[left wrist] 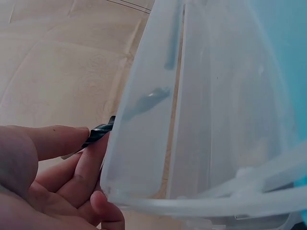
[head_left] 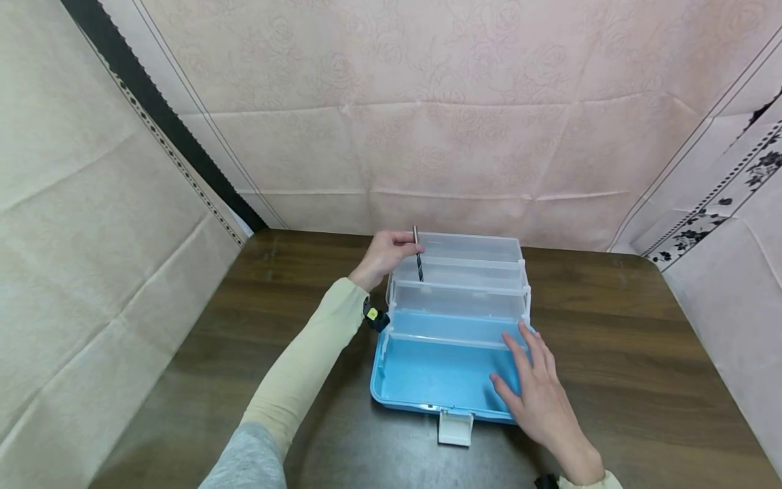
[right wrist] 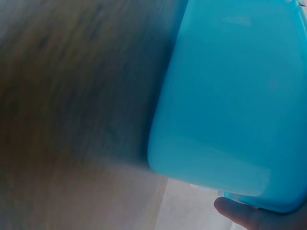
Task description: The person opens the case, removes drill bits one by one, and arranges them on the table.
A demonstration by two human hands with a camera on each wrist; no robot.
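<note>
My left hand point(head_left: 386, 255) pinches a drill bit point(head_left: 419, 268) between thumb and fingers; its shank is silvery and its twisted flutes are dark. The bit points down at the left side of the clear stepped trays point(head_left: 461, 272) of an opened blue box point(head_left: 440, 372). In the left wrist view, the fluted drill bit point(left wrist: 99, 133) meets a translucent tray wall, through which dark blurred shapes show. My right hand point(head_left: 540, 397) lies at the box's right edge with fingers spread and fairly straight. The right wrist view shows a fingertip point(right wrist: 230, 207) by the box's outer side.
A white latch point(head_left: 455, 429) hangs from the box's front edge. The box stands on a dark brown wooden table point(head_left: 293, 272). Pale patterned cloth point(head_left: 427, 149) hangs behind the table and at both sides.
</note>
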